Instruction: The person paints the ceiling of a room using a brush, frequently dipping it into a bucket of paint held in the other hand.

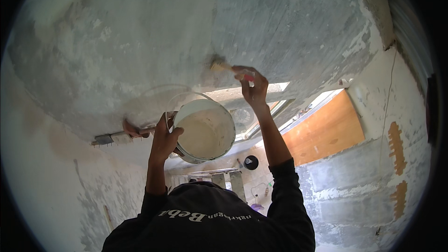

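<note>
My left hand [164,139] grips the side of a pale round bucket [232,133], with its thumb over the rim. Whitish liquid [200,135] lies inside the bucket, and its thin handle arcs up beside the wall. In my right hand [253,88] is a paintbrush [224,66] with a partly red handle, held by closed fingers. The brush's bristles meet the grey wall [280,23] at a small darker patch, slightly blurred. Right of a vertical line above the brush, the wall looks darker than on the left.
A rail with a brown object [134,129] on it is fixed to the wall at left. Below the brush is a window opening [242,95]. An orange-brown wooden panel [326,130] stands at right. Far below are a black bucket [251,162] and what look like ladder steps [237,184].
</note>
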Demonstrator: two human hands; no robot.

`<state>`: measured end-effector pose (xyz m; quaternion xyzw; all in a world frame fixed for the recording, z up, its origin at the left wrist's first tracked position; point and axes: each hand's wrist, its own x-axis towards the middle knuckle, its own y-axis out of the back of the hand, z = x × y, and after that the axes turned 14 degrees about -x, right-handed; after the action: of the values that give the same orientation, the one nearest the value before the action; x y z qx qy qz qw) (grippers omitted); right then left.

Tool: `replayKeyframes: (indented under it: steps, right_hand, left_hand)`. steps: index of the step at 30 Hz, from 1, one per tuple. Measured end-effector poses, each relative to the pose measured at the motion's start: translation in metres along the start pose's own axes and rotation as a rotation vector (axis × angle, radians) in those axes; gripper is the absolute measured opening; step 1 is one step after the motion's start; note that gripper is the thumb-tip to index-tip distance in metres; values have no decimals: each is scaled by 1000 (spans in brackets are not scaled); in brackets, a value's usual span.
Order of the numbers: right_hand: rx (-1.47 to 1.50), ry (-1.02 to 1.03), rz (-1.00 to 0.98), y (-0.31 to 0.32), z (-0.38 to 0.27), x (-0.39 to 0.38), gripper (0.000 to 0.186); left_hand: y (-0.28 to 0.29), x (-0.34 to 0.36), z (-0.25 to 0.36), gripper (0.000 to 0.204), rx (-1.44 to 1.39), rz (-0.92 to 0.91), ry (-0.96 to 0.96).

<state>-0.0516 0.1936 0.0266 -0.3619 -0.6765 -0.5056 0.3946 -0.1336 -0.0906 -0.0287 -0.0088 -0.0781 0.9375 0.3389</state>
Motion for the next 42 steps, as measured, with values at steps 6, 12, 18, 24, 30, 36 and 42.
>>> replayKeyframes:
  steps: [6,12,18,24,30,36,42]
  right_hand:
    - [-53,237,367,10,-14,60,20]
    - [76,170,328,-8,-15,31,17]
    - [77,-59,119,-43,-4,-65,20]
    - [96,-68,1,-47,-11,-114,23]
    - [142,-162,-112,-16,-13,-115,26]
    - [73,-115,-86,-11,-12,-79,23]
    - [-30,30,78,-3,-20,1,13]
  left_hand:
    - [1,-12,-5,54,-119,51,88]
    - [9,-27,-23,57,18,89,-80]
    - [13,-53,-10,58,67,151,-24]
    - [20,-61,-22,63,108,108,-5]
    - [-6,-53,-1,60,-50,126,199]
    - [-8,-32,-19,59,27,18,89]
    - [-11,-25,-8,57,-47,22,248]
